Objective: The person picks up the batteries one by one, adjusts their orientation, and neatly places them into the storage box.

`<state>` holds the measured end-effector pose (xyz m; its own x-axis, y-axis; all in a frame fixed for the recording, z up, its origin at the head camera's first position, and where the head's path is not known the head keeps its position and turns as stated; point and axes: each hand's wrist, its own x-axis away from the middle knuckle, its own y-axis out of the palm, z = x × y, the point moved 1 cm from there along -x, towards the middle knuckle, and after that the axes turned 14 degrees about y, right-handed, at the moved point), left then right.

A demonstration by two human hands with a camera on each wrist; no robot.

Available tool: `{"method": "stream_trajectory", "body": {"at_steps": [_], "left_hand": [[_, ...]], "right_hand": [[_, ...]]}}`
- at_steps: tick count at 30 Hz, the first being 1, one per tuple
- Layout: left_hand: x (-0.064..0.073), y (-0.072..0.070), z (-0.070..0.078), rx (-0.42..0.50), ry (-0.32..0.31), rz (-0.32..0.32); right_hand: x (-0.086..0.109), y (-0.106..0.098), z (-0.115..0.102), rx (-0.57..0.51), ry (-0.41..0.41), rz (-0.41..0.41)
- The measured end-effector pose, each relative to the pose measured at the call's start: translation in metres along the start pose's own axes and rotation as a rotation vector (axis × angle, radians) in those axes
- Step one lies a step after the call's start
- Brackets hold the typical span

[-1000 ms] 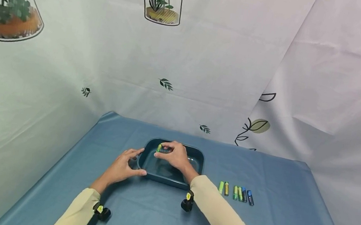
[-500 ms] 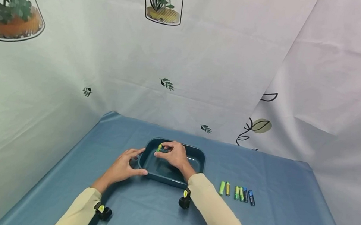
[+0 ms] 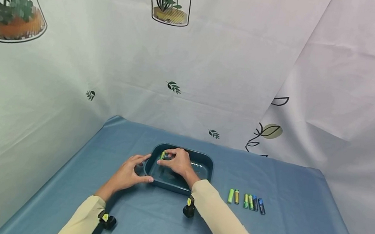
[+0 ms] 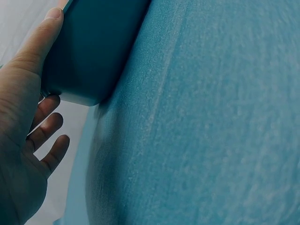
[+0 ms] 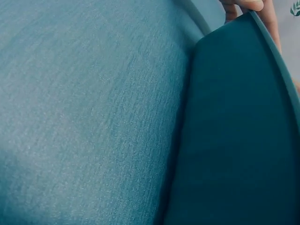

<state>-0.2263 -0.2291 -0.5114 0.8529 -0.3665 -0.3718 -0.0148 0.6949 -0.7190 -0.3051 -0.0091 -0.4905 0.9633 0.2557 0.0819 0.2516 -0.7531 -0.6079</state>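
A dark teal rectangular dish (image 3: pixel 172 187) stands on the table in the head view. My left hand (image 3: pixel 126 174) holds its left end, thumb on the front rim and index finger at the far rim. In the left wrist view the thumb lies along the edge of the dish (image 4: pixel 93 47), the other fingers spread below. Inside the dish's outline, my right hand (image 3: pixel 179 163) pinches a green-and-yellow battery (image 3: pixel 163 155) near the left end, with something dark between the fingers behind it. The right wrist view shows mostly the dish's outer wall (image 5: pixel 234 122); the right hand's grip is hidden there.
To the right of the dish, several batteries lie in a loose row: a lime green one (image 3: pixel 231 196), a gold one (image 3: pixel 236 197), green ones and dark blue ones (image 3: pixel 261 206). A blue cloth (image 3: pixel 146 225) covers the table. A printed white curtain (image 3: pixel 213 77) rises behind.
My right hand has shifted slightly left and down within the dish, carrying the battery. The left hand keeps its hold on the dish, and the row of batteries is unchanged.
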Motion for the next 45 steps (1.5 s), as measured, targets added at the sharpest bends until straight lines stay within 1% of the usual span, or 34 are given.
{"method": "stream_trajectory", "body": {"at_steps": [8, 12, 17, 25, 33, 45], "left_hand": [[0.000, 0.001, -0.001, 0.004, 0.002, 0.012], [0.000, 0.001, -0.001, 0.006, 0.001, 0.013], [0.000, 0.002, -0.002, 0.011, 0.004, 0.016], [0.002, 0.002, 0.000, 0.019, 0.008, 0.017], [0.002, 0.002, 0.001, 0.021, 0.012, 0.031], [0.001, 0.002, 0.000, 0.016, 0.017, 0.035]], "right_hand": [[-0.003, 0.004, 0.004, 0.072, -0.020, 0.000], [-0.004, 0.007, 0.005, 0.061, -0.006, 0.003], [-0.005, 0.009, 0.005, 0.043, -0.022, 0.008], [-0.006, 0.010, 0.003, 0.094, -0.017, -0.012], [-0.008, 0.014, 0.002, 0.062, 0.018, -0.023], [-0.007, 0.018, 0.002, 0.108, 0.007, -0.015]]}}
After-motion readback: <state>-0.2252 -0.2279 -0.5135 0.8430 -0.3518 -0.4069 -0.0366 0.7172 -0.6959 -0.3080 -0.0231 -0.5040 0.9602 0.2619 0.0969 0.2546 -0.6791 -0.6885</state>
